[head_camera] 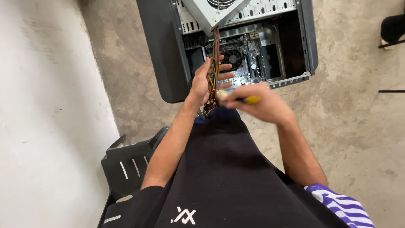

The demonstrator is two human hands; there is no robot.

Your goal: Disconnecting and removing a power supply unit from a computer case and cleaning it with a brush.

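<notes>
An open computer case is laid on its side on the concrete floor, and everything else is placed here against it. A grey power supply is seen lifted at the far edge of the case, and a bundle of coloured wires is hung down from it over the open interior. The lower part of this bundle is gripped by the left hand, held just in front of the case's near edge, with the fingers curled loosely around the wires. A pale connector at the wires' end is pinched by the right hand, also just in front of the case; a tool with a yellow handle is held in the same closed fist. Inside the case, a motherboard with a round black fan is visible. A black chair is set well nearer than the case, to its left.
</notes>
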